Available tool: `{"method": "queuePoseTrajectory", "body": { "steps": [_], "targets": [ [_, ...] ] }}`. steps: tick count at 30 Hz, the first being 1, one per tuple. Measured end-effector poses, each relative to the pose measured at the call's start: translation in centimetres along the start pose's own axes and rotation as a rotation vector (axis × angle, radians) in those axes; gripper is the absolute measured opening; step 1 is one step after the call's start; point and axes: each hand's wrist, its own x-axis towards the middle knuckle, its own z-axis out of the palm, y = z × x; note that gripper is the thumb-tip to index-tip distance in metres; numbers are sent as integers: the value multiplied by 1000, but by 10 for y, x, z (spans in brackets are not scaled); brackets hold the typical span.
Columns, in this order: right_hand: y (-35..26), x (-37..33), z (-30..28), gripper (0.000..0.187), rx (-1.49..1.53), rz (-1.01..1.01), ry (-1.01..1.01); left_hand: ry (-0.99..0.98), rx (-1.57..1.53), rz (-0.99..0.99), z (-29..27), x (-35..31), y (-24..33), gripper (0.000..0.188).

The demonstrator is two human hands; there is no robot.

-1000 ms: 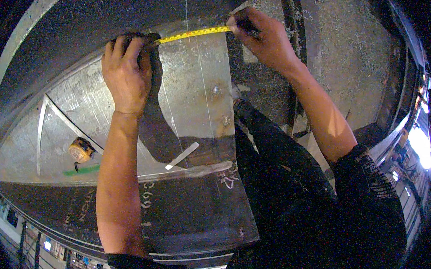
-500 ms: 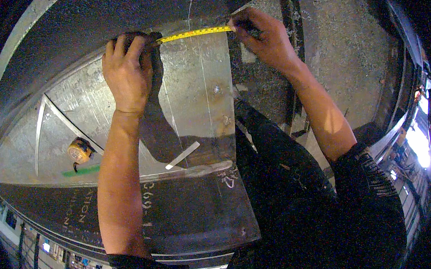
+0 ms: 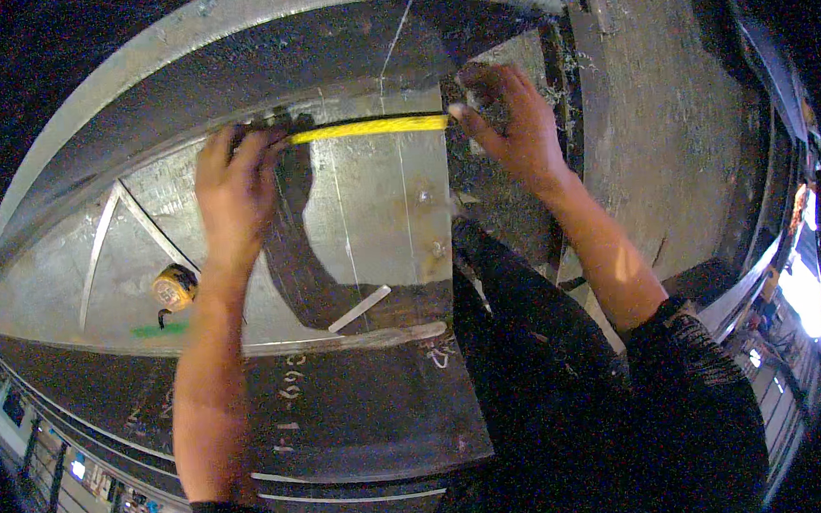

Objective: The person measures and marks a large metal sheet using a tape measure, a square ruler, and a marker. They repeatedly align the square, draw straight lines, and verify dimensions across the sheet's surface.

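Note:
A yellow measuring tape blade (image 3: 370, 127) stretches between my hands, low over a grey metal plate (image 3: 381, 230). Its left end goes into the closed fingers of my left hand (image 3: 235, 192), back of the hand up; whatever else those fingers hold is hidden. Past the plate's right edge, my right hand (image 3: 520, 127) has its fingers curled, with the thumb tip at the blade's other end. On the plate, left of my left forearm, lies a yellow and black tape measure case (image 3: 175, 286). The blade's markings are blurred.
A thin pale strip (image 3: 359, 309) lies slanted near the plate's weld seam. Two narrow strips (image 3: 99, 243) form a peak farther left. Scribed lines cross the plate. A dark curved steel wall (image 3: 323, 60) rises along the far side. My dark-clothed leg (image 3: 535, 296) is right of the plate.
The whole view has shifted, so plate, hands and blade sit lower in the picture. The blade still spans between both hands at the plate's right edge.

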Motion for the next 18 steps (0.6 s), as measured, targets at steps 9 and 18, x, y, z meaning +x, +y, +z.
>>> {"method": "queuePoseTrajectory", "body": {
  "steps": [9,18],
  "targets": [
    [-23,-35,8,17,205,-140,-219,-366,-17,-335,-132,-57,-80,12],
    [-76,-73,36,18,165,-522,-549,-345,0,-708,-165,-133,-145,13]
  ]
}}
